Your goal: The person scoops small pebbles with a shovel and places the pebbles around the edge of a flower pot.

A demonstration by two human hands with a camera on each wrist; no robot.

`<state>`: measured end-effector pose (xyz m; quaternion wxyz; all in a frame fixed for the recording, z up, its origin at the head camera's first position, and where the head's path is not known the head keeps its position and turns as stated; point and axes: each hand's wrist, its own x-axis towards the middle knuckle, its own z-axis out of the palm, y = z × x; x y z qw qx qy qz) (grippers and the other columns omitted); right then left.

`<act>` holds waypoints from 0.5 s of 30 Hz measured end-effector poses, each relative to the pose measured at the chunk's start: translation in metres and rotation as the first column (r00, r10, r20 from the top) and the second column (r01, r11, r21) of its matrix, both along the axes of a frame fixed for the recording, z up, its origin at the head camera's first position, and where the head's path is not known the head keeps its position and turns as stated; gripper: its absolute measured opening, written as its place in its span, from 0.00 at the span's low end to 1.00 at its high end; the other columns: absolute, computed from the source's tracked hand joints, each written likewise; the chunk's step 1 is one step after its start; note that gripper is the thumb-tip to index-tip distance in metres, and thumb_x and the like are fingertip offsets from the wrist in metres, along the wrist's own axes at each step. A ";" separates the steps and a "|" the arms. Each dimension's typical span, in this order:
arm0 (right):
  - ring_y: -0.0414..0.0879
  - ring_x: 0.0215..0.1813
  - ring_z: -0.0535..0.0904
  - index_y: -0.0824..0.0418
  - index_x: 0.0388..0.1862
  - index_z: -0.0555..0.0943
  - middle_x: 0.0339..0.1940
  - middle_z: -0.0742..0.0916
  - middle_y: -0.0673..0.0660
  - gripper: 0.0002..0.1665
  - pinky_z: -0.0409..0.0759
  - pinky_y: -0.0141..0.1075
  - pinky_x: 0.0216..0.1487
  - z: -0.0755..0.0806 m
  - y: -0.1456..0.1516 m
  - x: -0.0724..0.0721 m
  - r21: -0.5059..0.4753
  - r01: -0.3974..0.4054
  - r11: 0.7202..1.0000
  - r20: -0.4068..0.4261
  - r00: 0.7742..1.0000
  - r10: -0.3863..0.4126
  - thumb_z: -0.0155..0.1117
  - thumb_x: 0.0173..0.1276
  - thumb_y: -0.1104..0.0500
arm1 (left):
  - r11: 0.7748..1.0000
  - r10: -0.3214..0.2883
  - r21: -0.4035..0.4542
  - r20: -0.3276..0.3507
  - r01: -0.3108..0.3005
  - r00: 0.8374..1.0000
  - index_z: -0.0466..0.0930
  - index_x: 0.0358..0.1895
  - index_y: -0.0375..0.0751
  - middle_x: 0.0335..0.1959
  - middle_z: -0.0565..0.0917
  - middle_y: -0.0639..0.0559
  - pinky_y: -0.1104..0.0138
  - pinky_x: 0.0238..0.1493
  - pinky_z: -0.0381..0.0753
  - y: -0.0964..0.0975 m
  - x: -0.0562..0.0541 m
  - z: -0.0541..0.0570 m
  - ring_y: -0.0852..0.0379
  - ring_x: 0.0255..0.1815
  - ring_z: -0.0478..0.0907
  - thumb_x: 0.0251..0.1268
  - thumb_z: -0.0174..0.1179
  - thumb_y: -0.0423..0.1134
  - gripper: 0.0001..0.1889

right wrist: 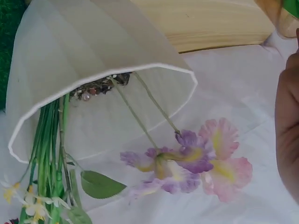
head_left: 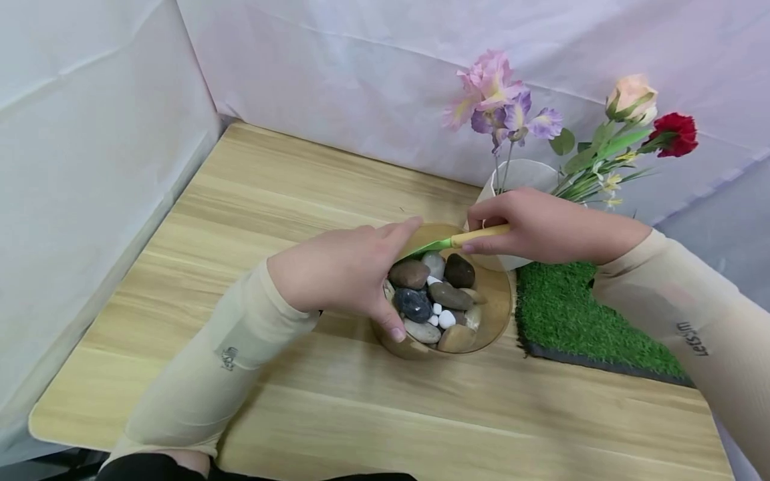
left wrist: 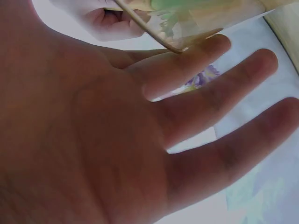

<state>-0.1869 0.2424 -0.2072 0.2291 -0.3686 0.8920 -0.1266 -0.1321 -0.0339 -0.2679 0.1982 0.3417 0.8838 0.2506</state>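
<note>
A clear amber bowl (head_left: 498, 314) stands on the table, holding dark, brown, grey and small white stones (head_left: 450, 295). My left hand (head_left: 343, 267) lies against the bowl's left side, the thumb near the front rim. In the left wrist view, the fingers of that left hand (left wrist: 187, 102) are spread and fairly straight beside the bowl's wall (left wrist: 205, 23). My right hand (head_left: 535, 224) grips the yellow handle of a small trowel (head_left: 481, 236). Its green blade reaches inside the bowl at the back left, its tip hidden behind my left hand.
Behind my right hand stands a white pot (right wrist: 107, 42) with pink and purple irises (right wrist: 187, 158), a peach rose (head_left: 631, 100) and a red carnation (head_left: 675, 135). Green artificial turf (head_left: 571, 321) lies right of the bowl. White cloth (head_left: 337, 80) hangs behind the wooden table (head_left: 240, 220).
</note>
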 end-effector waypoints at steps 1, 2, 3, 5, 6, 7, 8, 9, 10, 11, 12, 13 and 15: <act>0.40 0.24 0.68 0.47 0.35 0.80 0.24 0.76 0.45 0.13 0.70 0.37 0.31 0.002 -0.001 0.000 0.008 -0.002 1.000 0.002 1.000 0.002 0.68 0.82 0.48 | 1.000 0.006 -0.018 -0.009 -0.007 1.000 0.45 0.88 0.38 0.68 0.80 0.43 0.51 0.63 0.82 0.000 0.001 0.001 0.49 0.62 0.81 0.38 0.89 0.65 0.78; 0.40 0.25 0.68 0.47 0.35 0.80 0.25 0.76 0.45 0.13 0.71 0.38 0.31 0.004 -0.001 0.001 0.014 -0.005 1.000 0.004 1.000 0.005 0.68 0.83 0.47 | 1.000 0.012 -0.026 -0.011 -0.012 1.000 0.45 0.88 0.38 0.68 0.80 0.43 0.51 0.62 0.82 0.000 0.002 0.001 0.49 0.61 0.82 0.38 0.89 0.65 0.79; 0.40 0.25 0.68 0.47 0.35 0.80 0.25 0.76 0.45 0.13 0.71 0.38 0.31 0.006 -0.001 0.001 0.020 -0.006 1.000 0.005 1.000 0.006 0.67 0.83 0.47 | 0.999 0.015 -0.032 -0.010 -0.015 1.000 0.44 0.88 0.38 0.67 0.81 0.43 0.51 0.62 0.82 0.000 0.002 0.002 0.49 0.61 0.82 0.38 0.89 0.66 0.79; 0.41 0.24 0.68 0.46 0.34 0.80 0.24 0.76 0.45 0.14 0.70 0.38 0.31 0.011 -0.001 0.003 0.038 0.003 0.999 0.011 1.000 -0.004 0.67 0.83 0.46 | 0.999 0.016 -0.043 -0.008 -0.016 1.000 0.43 0.89 0.38 0.69 0.80 0.42 0.51 0.63 0.82 0.000 0.003 0.003 0.49 0.63 0.82 0.38 0.88 0.67 0.80; 0.41 0.24 0.68 0.46 0.34 0.80 0.24 0.76 0.45 0.14 0.70 0.38 0.30 0.014 0.000 0.005 0.048 0.008 0.999 0.011 1.000 -0.008 0.67 0.83 0.46 | 0.999 0.013 -0.043 -0.009 -0.014 1.000 0.43 0.89 0.38 0.70 0.79 0.42 0.51 0.64 0.81 0.001 0.003 0.003 0.49 0.63 0.81 0.39 0.88 0.67 0.80; 0.41 0.24 0.68 0.46 0.34 0.80 0.24 0.76 0.45 0.14 0.70 0.38 0.30 0.016 0.000 0.007 0.059 0.014 0.998 0.013 1.000 -0.015 0.67 0.83 0.46 | 0.999 0.011 -0.044 -0.007 -0.011 1.000 0.42 0.89 0.37 0.72 0.78 0.41 0.51 0.65 0.81 0.001 0.002 0.003 0.49 0.65 0.81 0.39 0.88 0.67 0.80; 0.41 0.24 0.68 0.46 0.34 0.80 0.24 0.76 0.45 0.14 0.70 0.37 0.29 0.018 0.001 0.008 0.067 0.020 0.998 0.014 1.000 -0.021 0.67 0.83 0.46 | 0.999 0.010 -0.047 -0.006 -0.010 1.000 0.42 0.89 0.37 0.74 0.77 0.41 0.52 0.66 0.80 0.001 0.002 0.003 0.49 0.66 0.80 0.39 0.88 0.67 0.80; 0.41 0.24 0.67 0.45 0.34 0.79 0.24 0.76 0.45 0.13 0.70 0.37 0.29 0.020 0.002 0.010 0.075 0.024 0.997 0.009 1.000 -0.024 0.67 0.83 0.47 | 0.999 0.009 -0.052 -0.008 -0.010 1.000 0.41 0.89 0.37 0.75 0.76 0.41 0.52 0.67 0.80 0.001 0.002 0.003 0.48 0.67 0.80 0.39 0.87 0.67 0.80; 0.41 0.24 0.67 0.45 0.35 0.79 0.24 0.76 0.45 0.13 0.70 0.37 0.29 0.021 0.003 0.012 0.079 0.023 0.997 0.000 1.000 -0.023 0.68 0.83 0.47 | 0.998 0.008 -0.057 -0.011 -0.009 1.000 0.41 0.89 0.37 0.76 0.75 0.40 0.52 0.68 0.79 0.000 0.002 0.003 0.48 0.69 0.79 0.40 0.87 0.68 0.81; 0.41 0.25 0.67 0.45 0.35 0.79 0.24 0.76 0.44 0.12 0.70 0.36 0.29 0.023 0.004 0.013 0.082 0.016 0.997 -0.017 1.000 -0.015 0.68 0.82 0.48 | 0.998 0.006 -0.057 -0.013 -0.007 1.000 0.41 0.89 0.36 0.76 0.75 0.40 0.52 0.68 0.79 0.000 0.002 0.003 0.48 0.69 0.79 0.40 0.87 0.68 0.81; 0.41 0.25 0.67 0.44 0.36 0.80 0.24 0.76 0.44 0.11 0.70 0.36 0.29 0.025 0.005 0.015 0.083 0.011 0.996 -0.033 0.999 -0.008 0.69 0.82 0.49 | 0.998 0.005 -0.058 -0.014 -0.006 1.000 0.40 0.89 0.36 0.77 0.74 0.40 0.52 0.68 0.79 0.000 0.002 0.002 0.47 0.69 0.79 0.40 0.87 0.68 0.81; 0.40 0.25 0.67 0.43 0.36 0.80 0.24 0.75 0.43 0.10 0.69 0.36 0.29 0.027 0.007 0.016 0.083 0.002 0.997 -0.056 0.998 0.002 0.69 0.82 0.49 | 0.998 0.001 -0.058 -0.016 -0.002 1.000 0.40 0.89 0.35 0.77 0.74 0.39 0.52 0.69 0.78 0.000 0.002 0.002 0.47 0.69 0.79 0.40 0.87 0.68 0.81; 0.39 0.25 0.67 0.42 0.37 0.81 0.25 0.76 0.41 0.09 0.69 0.36 0.28 0.032 0.012 0.020 0.080 -0.007 0.997 -0.105 0.994 0.016 0.71 0.80 0.51 | 0.998 -0.010 -0.057 -0.020 0.009 1.000 0.40 0.89 0.34 0.75 0.76 0.39 0.53 0.68 0.79 -0.001 0.002 0.002 0.48 0.66 0.80 0.40 0.87 0.68 0.81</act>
